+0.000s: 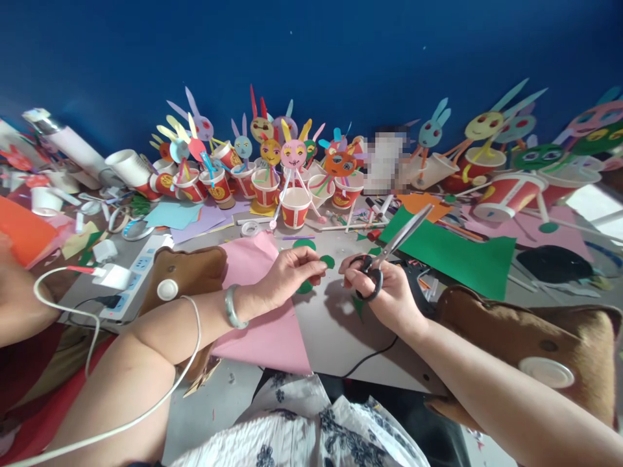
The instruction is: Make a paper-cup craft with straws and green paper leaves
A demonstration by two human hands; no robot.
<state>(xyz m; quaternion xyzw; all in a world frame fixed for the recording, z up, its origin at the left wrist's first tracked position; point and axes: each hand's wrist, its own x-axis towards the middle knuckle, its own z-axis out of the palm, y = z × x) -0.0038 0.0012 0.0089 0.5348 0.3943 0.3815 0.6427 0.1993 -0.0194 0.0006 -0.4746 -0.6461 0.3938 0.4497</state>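
Note:
Between the thumb and fingers of my left hand (pixel 298 271) is a small green paper circle (pixel 327 262). My right hand (pixel 384 292) grips a pair of scissors (pixel 406 232) by the black handles, its metal blades aimed up and away from the paper. The two hands are a short gap apart above the grey table (pixel 316 337). Under and behind my left hand lie more green paper circles (pixel 304 287). A pink sheet (pixel 265 334) spreads beneath my left forearm. Green scraps (pixel 359 308) lie below my right hand.
Paper cups with paper rabbit heads (pixel 293 155) line the back by the blue wall. A green sheet (pixel 452 250) lies right of the scissors. Brown plush cushions (pixel 540 350) flank my arms. A power strip (pixel 139 275) and white cable (pixel 195 337) are at left, near another person's arm (pixel 24 298).

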